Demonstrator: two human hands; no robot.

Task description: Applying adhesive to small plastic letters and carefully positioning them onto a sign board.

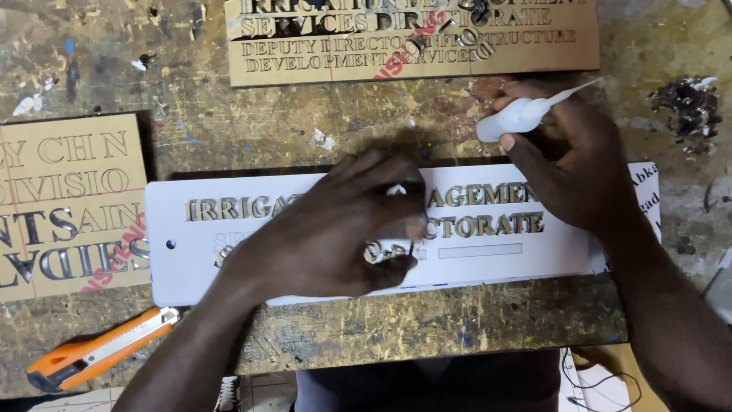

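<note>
Left hand (335, 229) pinches perhaps 1 letter on white sign (534, 255); right hand (568, 164) grips glue tube (522, 114).

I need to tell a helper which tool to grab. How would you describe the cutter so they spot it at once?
Look at the worn wooden workbench, at its near left corner. Below the tan letter board lies the utility knife, slanted. It is the only bright orange thing there, with a white slider.

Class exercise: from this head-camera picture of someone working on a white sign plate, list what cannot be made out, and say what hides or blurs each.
- Middle of the white sign plate, head view: covered by the left hand.
- What the left fingertips pinch: motion-blurred, too small.
- Body of the white glue bottle: wrapped by the right hand.
- Tan letter boards: cut off by the frame edges.
</note>
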